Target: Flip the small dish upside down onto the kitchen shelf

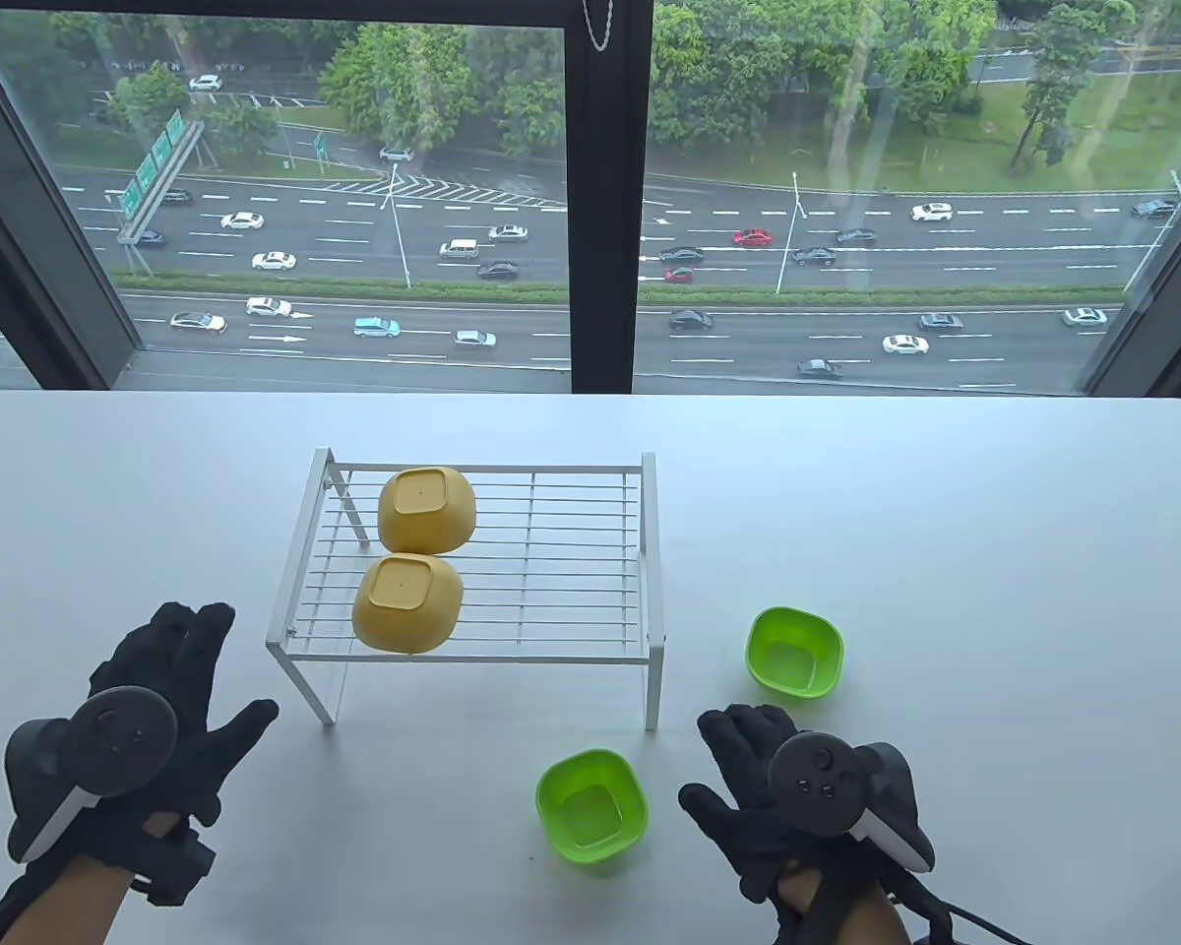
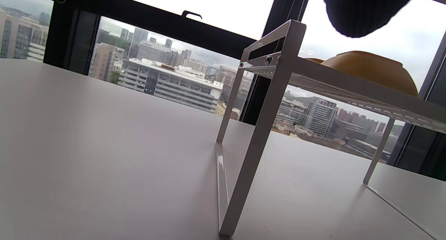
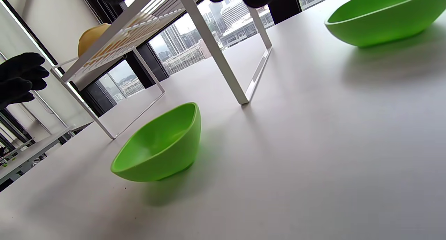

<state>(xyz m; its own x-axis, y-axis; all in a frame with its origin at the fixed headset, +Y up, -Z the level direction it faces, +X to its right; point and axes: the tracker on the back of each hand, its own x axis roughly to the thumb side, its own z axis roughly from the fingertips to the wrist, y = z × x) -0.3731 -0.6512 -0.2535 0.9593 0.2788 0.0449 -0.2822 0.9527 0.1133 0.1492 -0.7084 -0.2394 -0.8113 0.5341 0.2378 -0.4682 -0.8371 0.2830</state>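
Observation:
A white wire kitchen shelf (image 1: 551, 561) stands mid-table. Two yellow dishes lie upside down on its left part, one at the back (image 1: 426, 509) and one at the front (image 1: 408, 602). Two green dishes stand upright on the table: one (image 1: 590, 806) in front of the shelf, one (image 1: 794, 653) to its right. My left hand (image 1: 172, 689) is open and empty, left of the shelf. My right hand (image 1: 748, 778) is open and empty, between the two green dishes. The right wrist view shows the near green dish (image 3: 162, 146), the other green dish (image 3: 383, 20) and the shelf (image 3: 216, 48).
The white table (image 1: 994, 551) ends at a large window at the back. The right half of the shelf top carries nothing. In the left wrist view the shelf's leg (image 2: 258, 135) stands close ahead, with a yellow dish (image 2: 373, 71) on top.

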